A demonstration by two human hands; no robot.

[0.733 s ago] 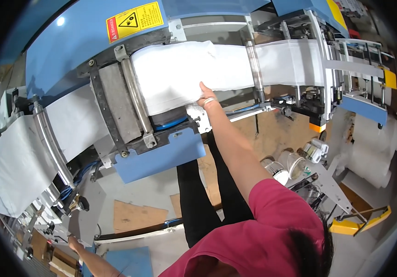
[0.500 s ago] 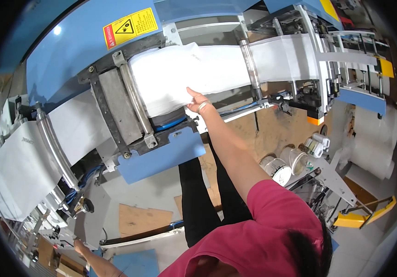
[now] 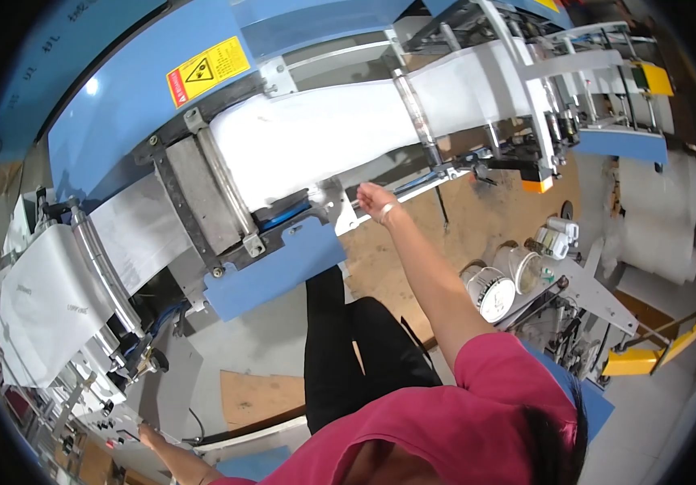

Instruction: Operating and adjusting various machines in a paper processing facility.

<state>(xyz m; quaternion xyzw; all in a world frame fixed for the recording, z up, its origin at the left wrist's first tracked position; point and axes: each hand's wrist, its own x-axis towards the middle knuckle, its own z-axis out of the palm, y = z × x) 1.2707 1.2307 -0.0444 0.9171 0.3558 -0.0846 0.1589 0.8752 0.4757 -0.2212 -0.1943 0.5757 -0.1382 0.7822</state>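
Observation:
A wide white web of paper or film (image 3: 316,137) runs over metal rollers on the blue machine. My right hand (image 3: 376,202) is off the web, just in front of the machine's front rail, fingers loosely curled with nothing visible in them. Far down at the left, my left hand (image 3: 147,436) is at a control panel (image 3: 109,424) with small dark knobs. Its fingers are too small and hidden to make out. Between the hands, a steel roller (image 3: 231,182) crosses the web beside a grey flat plate (image 3: 201,194).
A blue guard plate (image 3: 279,271) juts out from the machine front. White buckets (image 3: 493,295) and bottles (image 3: 556,236) stand on the floor at right, near large pale rolls (image 3: 659,214). A yellow bracket (image 3: 663,347) sticks out at far right. Cardboard (image 3: 259,396) lies by my legs.
My right hand has left the web's front edge, moving right and toward me, and its fingers have curled. The raised, loose web now lies flatter. My left hand stays at the panel.

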